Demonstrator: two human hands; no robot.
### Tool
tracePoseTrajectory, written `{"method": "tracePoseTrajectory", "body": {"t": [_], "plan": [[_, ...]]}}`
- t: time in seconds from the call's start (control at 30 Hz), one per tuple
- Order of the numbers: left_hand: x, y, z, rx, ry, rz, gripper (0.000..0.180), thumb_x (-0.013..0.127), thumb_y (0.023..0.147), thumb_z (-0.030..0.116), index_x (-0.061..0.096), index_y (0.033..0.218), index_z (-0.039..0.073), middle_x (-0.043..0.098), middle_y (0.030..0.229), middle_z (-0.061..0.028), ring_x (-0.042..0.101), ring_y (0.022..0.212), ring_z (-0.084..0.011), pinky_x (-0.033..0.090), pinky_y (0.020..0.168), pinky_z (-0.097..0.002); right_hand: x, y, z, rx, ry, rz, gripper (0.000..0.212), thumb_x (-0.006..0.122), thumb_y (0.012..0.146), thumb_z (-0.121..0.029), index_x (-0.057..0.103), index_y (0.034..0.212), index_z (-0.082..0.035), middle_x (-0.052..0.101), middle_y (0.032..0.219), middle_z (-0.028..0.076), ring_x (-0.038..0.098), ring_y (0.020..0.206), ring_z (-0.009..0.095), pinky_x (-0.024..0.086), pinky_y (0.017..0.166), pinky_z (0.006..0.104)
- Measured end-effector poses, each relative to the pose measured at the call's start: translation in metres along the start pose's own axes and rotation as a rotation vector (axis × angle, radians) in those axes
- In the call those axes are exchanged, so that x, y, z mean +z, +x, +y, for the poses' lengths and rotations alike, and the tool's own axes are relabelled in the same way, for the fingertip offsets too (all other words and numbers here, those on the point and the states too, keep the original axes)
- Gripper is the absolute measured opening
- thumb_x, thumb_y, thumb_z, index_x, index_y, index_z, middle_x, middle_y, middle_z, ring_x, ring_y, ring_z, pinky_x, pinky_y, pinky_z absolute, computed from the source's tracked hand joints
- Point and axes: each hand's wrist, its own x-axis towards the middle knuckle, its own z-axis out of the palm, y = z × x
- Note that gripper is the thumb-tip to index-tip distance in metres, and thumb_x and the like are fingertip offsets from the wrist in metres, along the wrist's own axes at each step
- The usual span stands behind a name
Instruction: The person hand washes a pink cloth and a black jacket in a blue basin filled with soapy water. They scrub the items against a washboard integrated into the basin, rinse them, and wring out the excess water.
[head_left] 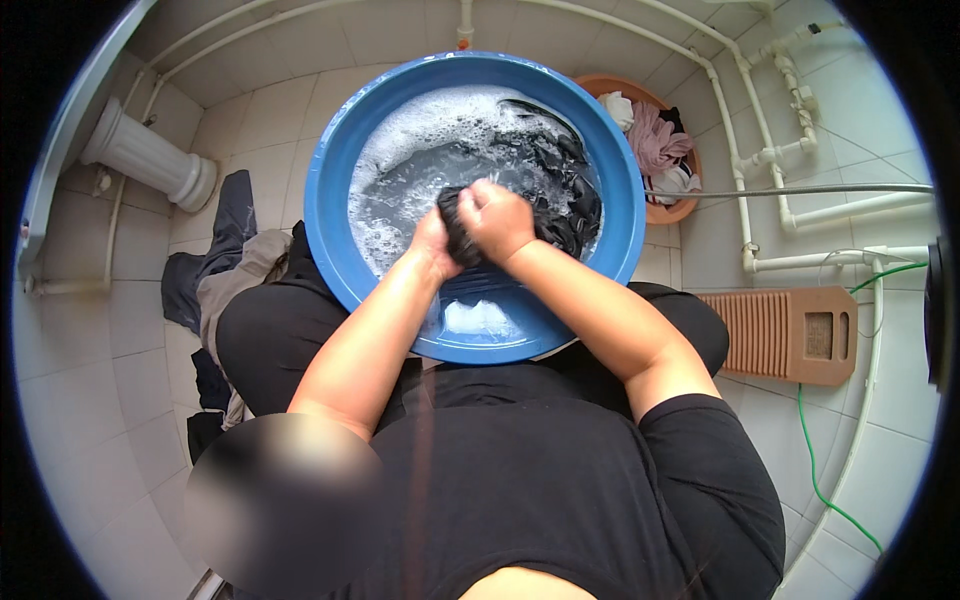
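Between my legs stands a large round blue basin [325, 215] with sudsy grey water and white foam in it. Over the water, near the basin's middle, my two hands come together on a bunched dark wet cloth [459, 226]. My left hand [433, 243] grips it from the left side, its fingers partly hidden by the cloth. My right hand [496, 220] is closed round it from the right, knuckles up. More dark wet clothing [570, 205] floats in the right part of the basin. What kind of garment I hold cannot be made out.
An orange-brown tub [683, 208] with pink and white laundry stands behind the basin at right. A brown washboard [780, 335] lies right of my knee. Grey and beige clothes [240, 268] lie on the floor at left. White pipes [742, 160] and a green hose [815, 480] run along the right.
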Motion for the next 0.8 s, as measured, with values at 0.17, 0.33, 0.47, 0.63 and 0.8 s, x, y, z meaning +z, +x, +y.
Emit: {"method": "tracePoseTrajectory", "body": {"t": [0.17, 0.33, 0.47, 0.63, 0.8], "plan": [[-0.031, 0.034, 0.009, 0.011, -0.073, -0.161, 0.033, 0.041, 0.087, 0.039, 0.058, 0.079, 0.012, 0.061, 0.078, -0.0091, 0.060, 0.071, -0.0243, 0.051, 0.066, -0.0414, 0.008, -0.005, -0.014, -0.073, 0.115, -0.197, 0.022, 0.055, 0.081, -0.029, 0.057, 0.075, -0.008, 0.059, 0.074, 0.017, 0.058, 0.071, 0.037, 0.046, 0.063, 0.0425], [-0.028, 0.043, 0.029, 0.386, -0.147, 0.127, 0.034, 0.052, 0.088, 0.035, 0.054, 0.103, 0.005, 0.061, 0.094, -0.0105, 0.061, 0.085, -0.0229, 0.050, 0.079, -0.0395, 0.005, 0.053, 0.042, 0.159, -0.250, -0.097, 0.040, 0.056, 0.081, -0.047, 0.063, 0.085, -0.008, 0.062, 0.092, 0.013, 0.058, 0.090, 0.032, 0.047, 0.075, 0.0428], [-0.048, 0.045, 0.042, 0.504, 0.033, 0.347, 0.030, 0.055, 0.085, 0.016, 0.048, 0.109, -0.001, 0.058, 0.101, -0.0152, 0.060, 0.088, -0.0265, 0.050, 0.077, -0.0394, 0.001, 0.039, 0.046, -0.086, -0.474, -0.400, 0.040, 0.054, 0.083, -0.044, 0.058, 0.113, -0.016, 0.055, 0.112, 0.011, 0.050, 0.106, 0.028, 0.040, 0.087, 0.0428], [-0.058, 0.057, 0.038, 0.188, 0.131, 0.395, 0.036, 0.057, 0.081, 0.013, 0.049, 0.114, 0.001, 0.056, 0.109, -0.0162, 0.055, 0.099, -0.0274, 0.047, 0.082, -0.0452, -0.015, 0.046, 0.079, -0.149, -0.410, -0.598, 0.049, 0.065, 0.074, -0.039, 0.055, 0.120, -0.022, 0.054, 0.112, 0.010, 0.051, 0.105, 0.029, 0.043, 0.087, 0.0393], [-0.027, 0.033, 0.033, 0.412, 0.151, 0.161, 0.052, 0.056, 0.086, 0.019, 0.034, 0.132, 0.008, 0.048, 0.123, -0.0111, 0.047, 0.113, -0.0249, 0.041, 0.092, -0.0403, 0.015, 0.032, 0.079, 0.047, -0.322, -0.142, 0.039, 0.055, 0.075, -0.012, 0.060, 0.113, -0.020, 0.054, 0.120, 0.008, 0.053, 0.108, 0.027, 0.045, 0.090, 0.0377]]}}
